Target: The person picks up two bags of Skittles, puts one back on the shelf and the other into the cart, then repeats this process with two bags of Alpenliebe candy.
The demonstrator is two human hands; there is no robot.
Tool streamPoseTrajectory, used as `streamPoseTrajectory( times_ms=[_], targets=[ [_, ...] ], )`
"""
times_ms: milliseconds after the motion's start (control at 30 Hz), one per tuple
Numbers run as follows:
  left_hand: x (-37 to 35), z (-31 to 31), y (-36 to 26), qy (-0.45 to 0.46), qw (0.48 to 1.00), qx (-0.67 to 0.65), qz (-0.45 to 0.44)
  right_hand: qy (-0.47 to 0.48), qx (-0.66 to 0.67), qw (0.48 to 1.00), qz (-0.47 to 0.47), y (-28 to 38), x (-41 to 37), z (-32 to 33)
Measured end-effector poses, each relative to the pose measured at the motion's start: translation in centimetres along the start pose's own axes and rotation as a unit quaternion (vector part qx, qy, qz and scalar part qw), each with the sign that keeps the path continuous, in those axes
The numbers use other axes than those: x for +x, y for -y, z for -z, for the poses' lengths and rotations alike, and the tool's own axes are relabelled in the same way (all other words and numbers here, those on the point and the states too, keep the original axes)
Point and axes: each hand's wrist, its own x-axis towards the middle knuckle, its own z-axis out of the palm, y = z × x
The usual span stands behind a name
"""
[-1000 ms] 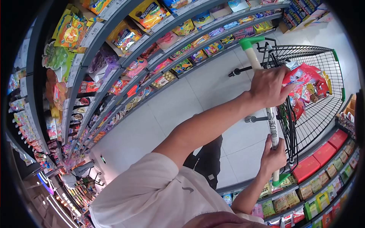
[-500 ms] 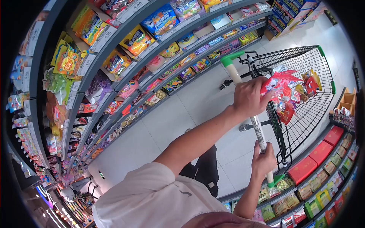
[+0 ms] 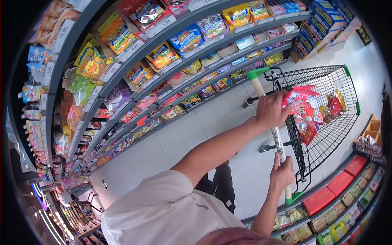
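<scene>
Indoors, beside a candy shelf [image 3: 134, 55], a person's left hand [image 3: 270, 108] and right hand [image 3: 282, 173] close around the pale handle [image 3: 277, 139] of a wire shopping cart [image 3: 358, 108]. A red packet [image 3: 300, 96] meets the left fingers, its hold unclear, near other packets [image 3: 335, 105] inside the cart.

on my feed: cart [image 3: 304, 71] ahead, packets [image 3: 308, 132] in it
handle [image 3: 277, 141] at the cart's near side; bags [image 3: 186, 39] on shelves [image 3: 281, 17] to the left; boxes [image 3: 319, 201] on the right; display stack [image 3: 320, 30] front-left.
</scene>
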Motion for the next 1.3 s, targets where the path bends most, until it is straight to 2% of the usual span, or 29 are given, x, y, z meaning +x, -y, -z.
streamPoseTrajectory(
  times_ms=[133, 233, 333, 533, 733, 967, 1067, 1133, 1300],
  targets=[
    [0.6, -0.7, 0.0, -0.014, 1.000, 0.015, -0.005, 0.003, -0.016, 1.000, 0.008, -0.3, 1.0, 0.0],
    [0.7, -1.0, 0.1, 0.009, 1.000, 0.026, 0.008, 0.005, -0.019, 1.000, 0.009, -0.5, 1.4, 0.0],
    [1.1, -1.3, 0.1, -0.023, 0.999, 0.021, -0.009, -0.003, -0.024, 0.999, 0.022, -0.8, 1.9, -0.3],
    [1.3, -1.9, 0.4, -0.005, 0.999, 0.050, 0.012, 0.021, -0.030, 0.999, 0.014, -0.2, 2.7, 0.6],
    [1.5, -2.0, 0.4, 0.034, 0.997, 0.056, 0.036, -0.014, -0.070, 0.997, 0.032, -0.3, 2.9, 0.4],
    [1.3, -3.0, 1.1, 0.010, 0.998, 0.046, 0.039, -0.027, -0.053, 0.998, 0.026, -0.6, 3.1, -0.1],
    [1.5, -3.2, 1.3, 0.039, 0.997, 0.044, 0.056, -0.007, -0.070, 0.997, 0.018, -0.6, 3.1, 0.2],
    [1.6, -3.5, 1.3, 0.006, 0.998, 0.057, 0.036, -0.009, -0.043, 0.999, 0.022, -0.3, 3.1, 0.9],
    [2.3, -2.8, 0.7, 0.016, 0.998, 0.054, 0.030, 0.010, -0.029, 1.000, 0.006, -0.7, 3.4, 0.7]
  ],
)
